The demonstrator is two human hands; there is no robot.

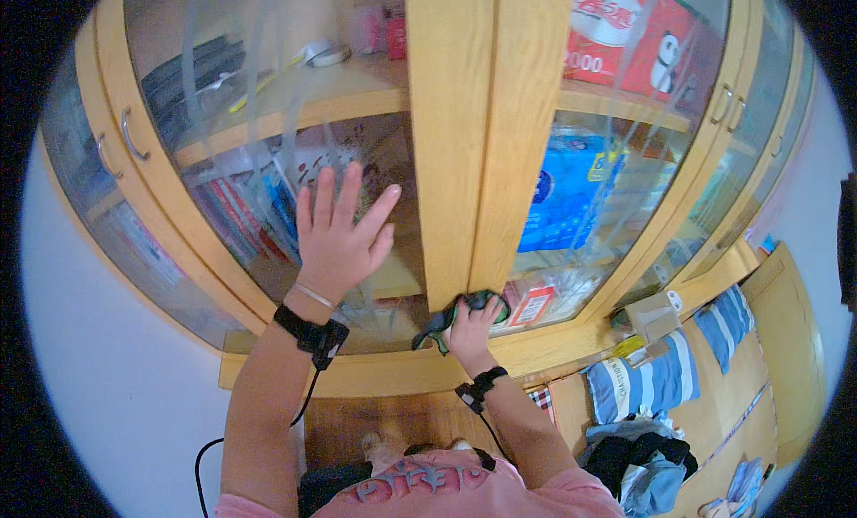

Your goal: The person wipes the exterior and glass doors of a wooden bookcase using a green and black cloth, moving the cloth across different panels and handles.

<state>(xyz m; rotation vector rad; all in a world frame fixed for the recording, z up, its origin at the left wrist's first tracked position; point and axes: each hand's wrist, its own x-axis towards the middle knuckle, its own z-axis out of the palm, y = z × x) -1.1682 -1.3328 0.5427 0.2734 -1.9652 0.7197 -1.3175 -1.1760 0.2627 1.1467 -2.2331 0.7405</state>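
Note:
My right hand (pixel 472 327) presses a dark green cloth (pixel 438 330) against the lower part of a light wooden cabinet frame (pixel 455 183). Its fingers lie spread over the bunched cloth. Farther left, my left hand (pixel 345 237) is raised with its fingers apart, in front of a glass cabinet door (pixel 268 116); whether it touches the glass I cannot tell. It holds nothing. Both wrists wear black straps with small devices. Books (pixel 248 213) stand behind the left glass. Behind the right glass are a blue package (pixel 566 193) and a red box with a panda picture (pixel 629 43).
Metal door handles (pixel 134 135) stick out at the left, with more handles (pixel 728 106) at the right. A cardboard box (pixel 653 314), striped blue cushions (pixel 649 377) and a pile of clothes (pixel 643 464) lie at the lower right. A black cable hangs from each wrist device.

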